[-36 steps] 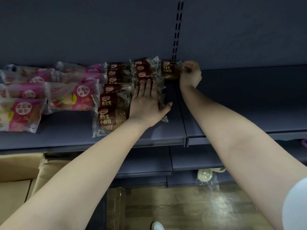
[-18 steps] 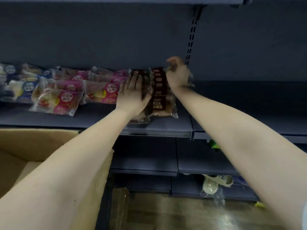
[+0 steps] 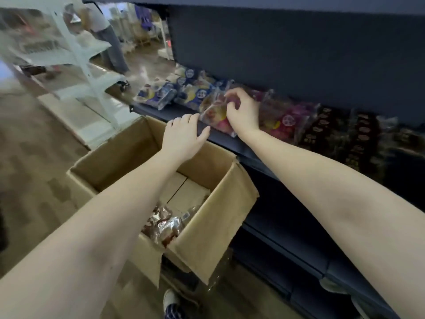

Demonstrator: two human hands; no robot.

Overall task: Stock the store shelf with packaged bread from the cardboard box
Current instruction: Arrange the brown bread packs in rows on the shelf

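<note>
A shoe (image 3: 171,302) shows at the bottom of our view, on the wooden floor. Just above it stands the open cardboard box (image 3: 207,226), flaps raised, close beside the dark shelving. We see a few clear-wrapped bread packets (image 3: 163,226) heaped in its near corner, with the bare cardboard bottom beyond them. Over the box's far rim the left hand (image 3: 184,134) hovers with fingers loosely spread, holding nothing, its fingertips near the front edge of the shelf (image 3: 230,140). Just beyond, the right hand (image 3: 241,111) pinches the clear wrapper of a pink-labelled packet (image 3: 212,111) lying at the shelf's front. To its left we find a cluster of blue-labelled packets (image 3: 165,95); to its right lie more pink packets (image 3: 287,120), then rows of dark-labelled packets (image 3: 358,139). Farther off, blurred, stand a white rack (image 3: 76,54) and a person (image 3: 103,26).
</note>
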